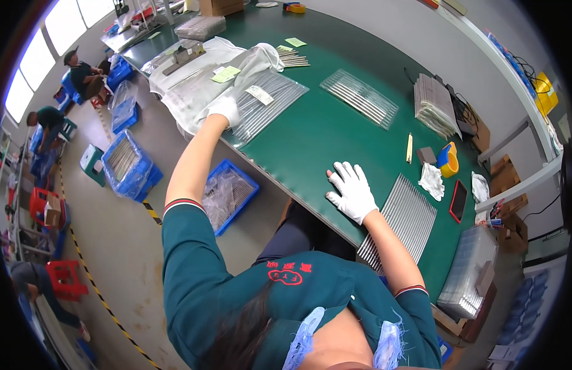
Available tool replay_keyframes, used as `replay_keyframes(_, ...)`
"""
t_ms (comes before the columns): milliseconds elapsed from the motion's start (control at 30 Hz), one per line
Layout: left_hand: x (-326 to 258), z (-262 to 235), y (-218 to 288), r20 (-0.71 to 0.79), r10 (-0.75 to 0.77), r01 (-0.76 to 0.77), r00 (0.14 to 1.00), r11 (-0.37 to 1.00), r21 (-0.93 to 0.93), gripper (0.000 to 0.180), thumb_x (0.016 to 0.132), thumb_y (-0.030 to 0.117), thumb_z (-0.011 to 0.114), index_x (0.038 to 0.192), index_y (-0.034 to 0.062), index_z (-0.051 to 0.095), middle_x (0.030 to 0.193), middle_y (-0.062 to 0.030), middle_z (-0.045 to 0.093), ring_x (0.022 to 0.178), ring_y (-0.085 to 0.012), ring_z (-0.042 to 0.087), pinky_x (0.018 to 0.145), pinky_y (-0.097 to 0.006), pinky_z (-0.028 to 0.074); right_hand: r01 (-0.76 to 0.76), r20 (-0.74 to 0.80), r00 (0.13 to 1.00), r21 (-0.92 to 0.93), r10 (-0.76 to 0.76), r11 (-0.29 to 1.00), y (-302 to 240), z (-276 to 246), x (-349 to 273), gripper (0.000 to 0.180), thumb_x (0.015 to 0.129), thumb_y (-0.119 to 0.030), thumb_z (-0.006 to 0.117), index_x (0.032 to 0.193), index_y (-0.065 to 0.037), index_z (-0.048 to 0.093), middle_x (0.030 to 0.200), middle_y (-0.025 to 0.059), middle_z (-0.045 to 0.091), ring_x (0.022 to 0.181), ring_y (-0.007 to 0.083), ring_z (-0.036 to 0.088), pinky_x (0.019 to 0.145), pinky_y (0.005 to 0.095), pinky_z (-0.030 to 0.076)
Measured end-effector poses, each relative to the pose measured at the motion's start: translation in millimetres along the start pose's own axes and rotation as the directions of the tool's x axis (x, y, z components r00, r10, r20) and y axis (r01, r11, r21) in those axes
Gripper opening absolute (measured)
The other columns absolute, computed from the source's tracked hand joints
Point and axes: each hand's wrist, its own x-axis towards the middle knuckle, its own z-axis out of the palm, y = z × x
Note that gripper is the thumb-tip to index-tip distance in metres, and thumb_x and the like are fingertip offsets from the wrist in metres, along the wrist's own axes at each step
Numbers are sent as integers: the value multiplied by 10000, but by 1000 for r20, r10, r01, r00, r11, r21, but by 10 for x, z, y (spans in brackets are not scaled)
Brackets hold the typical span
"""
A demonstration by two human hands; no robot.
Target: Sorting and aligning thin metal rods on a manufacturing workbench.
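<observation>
My left hand [225, 111], in a white glove, is at the left edge of a clear plastic tray [279, 92] with a white label, beside a white cloth [199, 98]. Its fingers blend into the white around them, so their grip is hidden. My right hand [352, 192], gloved with some fingertips bare, lies flat and spread on the green table [298, 154] near the front edge. It holds nothing. Just right of it, a row of thin metal rods [402, 221] lies side by side, partly under my right forearm.
A clear tray of rods [360, 98] lies mid-table, with stacked trays [435, 106] behind. Tape [447, 159], a crumpled cloth [431, 181] and a red-edged phone [458, 201] are at right. A blue crate [229, 196] stands below the table edge. Co-workers sit at far left.
</observation>
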Motion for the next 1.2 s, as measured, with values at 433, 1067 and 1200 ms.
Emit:
replay_keyframes(433,-80,243,-58,-226,-59,65,972,998,18,216,808,137,497,855,-5,653,830,-252,649,824,-374,648,733,-434,519,-15,23,1000,23,14,1000,8,-22,11,539,891,-478,443,1299,-125,475,1386,140,399,1308,320,330,1106,465,188)
replay_keyframes(1067,-1292,67,-141,471,4,462,882,-199,-864,88,901,130,545,948,68,504,788,-26,536,488,-25,385,342,-145,261,-9,11,1000,28,9,1000,9,-8,10,551,899,-485,430,1318,-128,461,1389,133,398,1310,307,326,1104,455,192)
replay_keyframes(1200,-2158,3,-128,475,-16,446,880,-319,-837,201,877,126,561,1055,72,485,796,-32,568,472,-23,401,346,-147,280,-10,15,1000,29,10,1000,15,-21,18,554,900,-486,427,1324,-129,458,1392,129,397,1311,303,325,1107,452,186)
